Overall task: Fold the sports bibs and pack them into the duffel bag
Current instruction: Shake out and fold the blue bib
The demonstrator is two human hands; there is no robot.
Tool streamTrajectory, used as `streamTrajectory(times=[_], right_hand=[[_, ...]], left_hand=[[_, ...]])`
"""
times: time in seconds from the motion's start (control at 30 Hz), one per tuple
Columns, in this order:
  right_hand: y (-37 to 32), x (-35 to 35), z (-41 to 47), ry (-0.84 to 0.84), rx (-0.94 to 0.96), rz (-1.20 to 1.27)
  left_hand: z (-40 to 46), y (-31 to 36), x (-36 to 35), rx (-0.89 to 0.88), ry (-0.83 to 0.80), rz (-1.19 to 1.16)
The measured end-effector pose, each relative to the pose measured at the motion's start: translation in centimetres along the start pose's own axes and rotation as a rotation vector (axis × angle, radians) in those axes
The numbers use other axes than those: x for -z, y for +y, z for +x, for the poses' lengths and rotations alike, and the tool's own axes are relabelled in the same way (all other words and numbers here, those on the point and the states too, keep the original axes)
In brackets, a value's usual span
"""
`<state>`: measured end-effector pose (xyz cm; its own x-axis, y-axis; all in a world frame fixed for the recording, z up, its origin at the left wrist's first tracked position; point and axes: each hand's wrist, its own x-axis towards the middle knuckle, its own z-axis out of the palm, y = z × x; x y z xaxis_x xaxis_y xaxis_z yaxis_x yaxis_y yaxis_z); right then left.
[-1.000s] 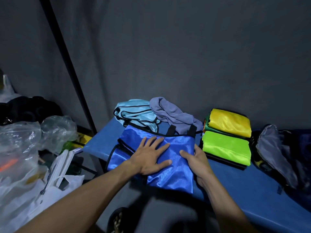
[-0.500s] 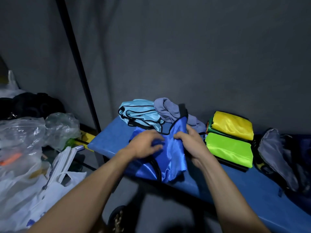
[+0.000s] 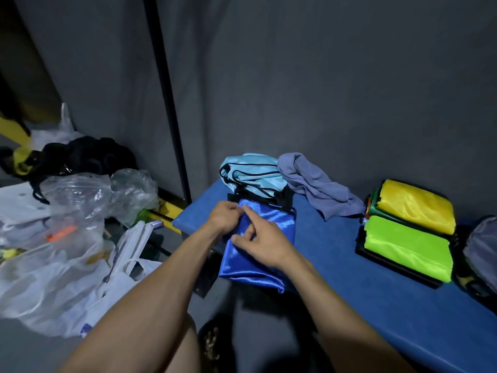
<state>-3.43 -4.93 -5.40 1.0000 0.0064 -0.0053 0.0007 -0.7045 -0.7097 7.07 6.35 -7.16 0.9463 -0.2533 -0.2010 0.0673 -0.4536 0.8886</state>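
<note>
A shiny royal-blue bib (image 3: 271, 224), folded into a narrow strip, lies at the left end of the blue bench (image 3: 376, 286). My left hand (image 3: 224, 216) pinches its upper left edge. My right hand (image 3: 262, 242) rests on the middle of the strip with its fingers loosely curled. A light-blue bib (image 3: 250, 173) with black trim lies bunched behind it. Folded bibs sit stacked to the right, a yellow bib (image 3: 416, 205) on top at the back and a lime-green bib (image 3: 408, 249) in front. A dark bag (image 3: 481, 249) shows at the right edge, mostly cut off.
A grey cloth (image 3: 317, 184) lies crumpled on the bench by the wall. Plastic bags (image 3: 67, 238) and a black heap (image 3: 86, 157) crowd the floor to the left. A black pole (image 3: 166, 103) stands against the grey wall. The bench front on the right is bare.
The blue bib, flat under both hands a second ago, was lifted and folded over; it now lies as a narrower strip. My left hand has moved to its upper edge.
</note>
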Motion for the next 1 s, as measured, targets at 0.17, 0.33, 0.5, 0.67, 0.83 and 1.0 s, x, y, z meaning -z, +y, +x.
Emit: streamTrajectory(times=[0.17, 0.33, 0.5, 0.67, 0.83, 1.0], right_hand=[[2.3, 0.7, -6.8, 0.012, 0.171, -0.496], [4.5, -1.1, -9.8, 0.235, 0.162, -0.739], [5.2, -2.6, -11.1, 0.544, 0.062, -0.681], [5.1, -3.1, -11.2, 0.584, 0.063, -0.614], [5.8, -2.6, -10.7, 0.489, 0.132, -0.549], [5.7, -2.9, -10.4, 0.454, 0.188, -0.595]], left_hand=[[0.3, -0.2, -0.1, 0.015, 0.026, -0.023], [-0.3, 0.2, -0.1, 0.033, 0.031, -0.058], [-0.5, 0.2, -0.4, 0.026, 0.065, -0.065], [-0.5, 0.3, -0.5, 0.010, 0.066, -0.053], [-0.5, 0.6, -0.1, -0.076, 0.064, 0.124], [-1.3, 1.1, 0.6, -0.230, 0.105, 0.338]])
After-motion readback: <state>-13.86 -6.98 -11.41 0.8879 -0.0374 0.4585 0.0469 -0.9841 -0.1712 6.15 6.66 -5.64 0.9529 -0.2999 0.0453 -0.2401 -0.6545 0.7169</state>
